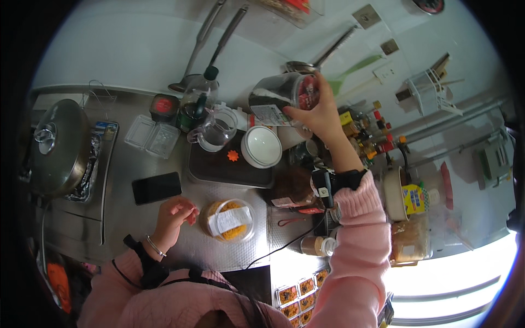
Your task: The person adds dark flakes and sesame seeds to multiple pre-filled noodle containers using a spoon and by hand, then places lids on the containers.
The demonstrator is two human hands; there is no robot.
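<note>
My right hand (pixel 320 106) reaches up toward the wall and grips a clear plastic jar (pixel 273 93). The jar lies tilted in the air, with a white printed label and something dark red showing at its hand end. My left hand (pixel 176 216) is low over the steel counter, fingers curled in and nothing visible in them. Just right of it stands a round clear tub (pixel 247 234) of yellow-orange crumbly food, a white label across its top. A black phone (pixel 156 188) lies beyond my left hand.
Behind the tub, a dark tray (pixel 229 170) carries white bowls (pixel 262 146) and a clear pitcher (pixel 215 134). A lidded pan (pixel 63 147) stands left; an open clear box (pixel 151 136) sits nearby. Bottles crowd the right, and a black cable (pixel 284 245) crosses the counter.
</note>
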